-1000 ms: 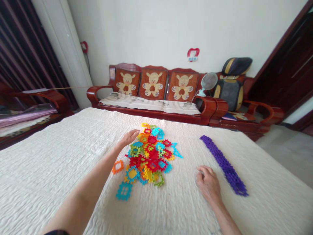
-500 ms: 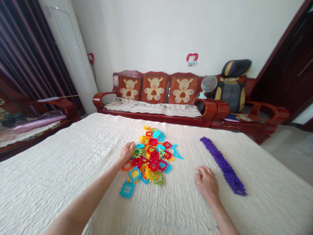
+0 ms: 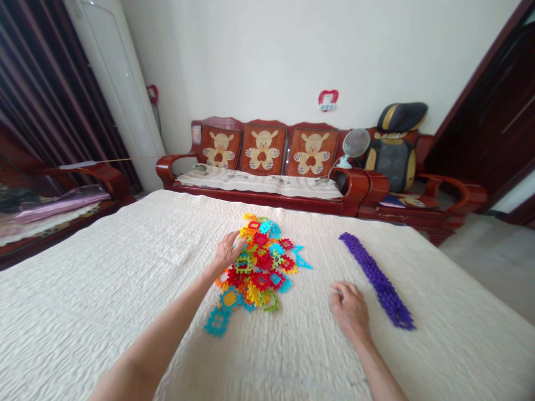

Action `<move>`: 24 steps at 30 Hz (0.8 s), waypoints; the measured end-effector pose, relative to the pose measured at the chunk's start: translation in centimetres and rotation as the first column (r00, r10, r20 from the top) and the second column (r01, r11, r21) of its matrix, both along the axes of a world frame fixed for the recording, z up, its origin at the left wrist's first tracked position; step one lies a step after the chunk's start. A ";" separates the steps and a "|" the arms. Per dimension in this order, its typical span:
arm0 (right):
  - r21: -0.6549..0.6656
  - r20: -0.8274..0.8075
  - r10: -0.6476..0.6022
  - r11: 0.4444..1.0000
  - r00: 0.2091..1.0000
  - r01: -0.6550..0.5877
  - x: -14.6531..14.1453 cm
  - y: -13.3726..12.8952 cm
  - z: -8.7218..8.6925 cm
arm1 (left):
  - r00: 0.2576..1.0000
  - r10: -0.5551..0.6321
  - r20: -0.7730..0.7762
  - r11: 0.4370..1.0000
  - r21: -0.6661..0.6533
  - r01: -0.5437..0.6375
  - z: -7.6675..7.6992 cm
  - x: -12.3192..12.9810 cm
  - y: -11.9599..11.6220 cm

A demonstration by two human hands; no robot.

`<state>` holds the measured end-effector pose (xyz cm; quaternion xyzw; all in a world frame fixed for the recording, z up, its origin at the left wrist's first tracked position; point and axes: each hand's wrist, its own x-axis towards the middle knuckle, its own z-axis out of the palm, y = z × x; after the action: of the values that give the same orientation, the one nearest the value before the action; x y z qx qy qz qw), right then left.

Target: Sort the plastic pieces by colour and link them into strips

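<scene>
Pale quilt (image 3: 125, 289), tiles (image 3: 263, 260) beside left grip (image 3: 228, 250)

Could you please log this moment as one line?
left hand: at left edge of notched plastic tiles | right hand: between tiles and purple openwork strip

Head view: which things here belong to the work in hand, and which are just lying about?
In the work:
- pile of colourful notched pieces, with the left hand at its edge
- quilted cover beneath
- probably the purple strip, near the right hand

Just lying about:
- bear cushions
- fan
- black-and-yellow seat pad
</scene>
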<state>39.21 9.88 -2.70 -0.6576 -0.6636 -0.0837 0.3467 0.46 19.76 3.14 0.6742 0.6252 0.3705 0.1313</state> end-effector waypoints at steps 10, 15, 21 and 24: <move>0.010 0.010 -0.016 1.000 1.000 0.016 -0.4 0.0 0.1 | 0.754 -0.503 -0.423 0.861 -0.169 0.479 -2.5 -6.5 -12.4; -0.014 0.020 -0.024 1.000 1.000 0.025 -0.5 -0.2 0.4 | 0.747 -0.473 -0.467 0.872 -0.126 0.473 -2.7 -4.9 -11.8; -0.004 0.003 -0.020 1.000 1.000 0.020 -0.7 -0.4 0.5 | 0.746 -0.441 -0.499 0.870 -0.031 0.493 -2.1 -1.4 -9.1; -0.003 0.004 -0.016 1.000 1.000 0.016 -0.6 -0.5 0.4 | 0.753 -0.449 -0.482 0.865 -0.022 0.501 -1.8 -0.2 -8.5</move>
<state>38.59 9.42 -2.26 -0.6631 -0.6594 -0.0868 0.3435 0.28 11.22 1.32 0.8862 0.4247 0.1829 0.0282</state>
